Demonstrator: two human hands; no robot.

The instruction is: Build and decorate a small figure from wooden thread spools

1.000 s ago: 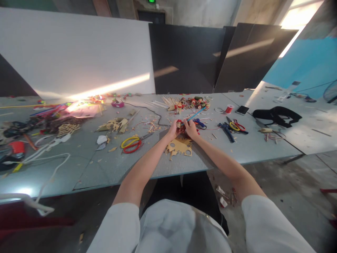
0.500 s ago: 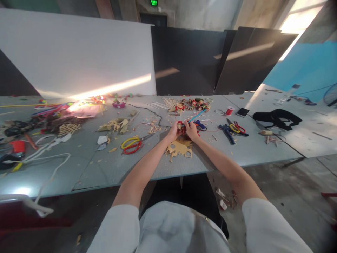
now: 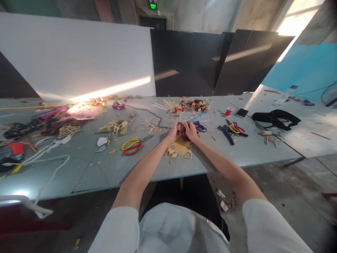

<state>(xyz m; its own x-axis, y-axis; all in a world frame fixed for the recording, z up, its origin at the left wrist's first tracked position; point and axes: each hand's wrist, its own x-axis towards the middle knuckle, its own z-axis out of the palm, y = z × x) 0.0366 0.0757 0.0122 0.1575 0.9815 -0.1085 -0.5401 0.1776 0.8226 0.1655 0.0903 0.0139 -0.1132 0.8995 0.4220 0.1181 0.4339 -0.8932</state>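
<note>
Close together over the table's front middle, both of my hands are closed. My left hand [image 3: 173, 133] grips a small red-and-tan cylinder [image 3: 179, 125]. In my right hand [image 3: 191, 132] is a thin blue stick [image 3: 197, 116], slanting up and away to the right. Its near end is by the cylinder, but my fingers hide whether they touch. Beneath my hands lies a tan cut-out sheet [image 3: 180, 150] with round holes and ragged edges. Just beyond my right hand rests a blue-handled tool [image 3: 200, 125], partly hidden.
Red-and-yellow-handled scissors [image 3: 131, 146] lie left of my arms. To the right are dark blue pliers [image 3: 227, 134], more scissors [image 3: 237, 128], a red thread spool [image 3: 229, 111] and a phone [image 3: 242, 112]. Several red-and-green rolls [image 3: 196, 104] and thin sticks [image 3: 170, 103] lie behind my hands.
The view has tipped up slightly. My hands stay together over the tan sheet, with the cylinder and blue stick held much as before.
</note>
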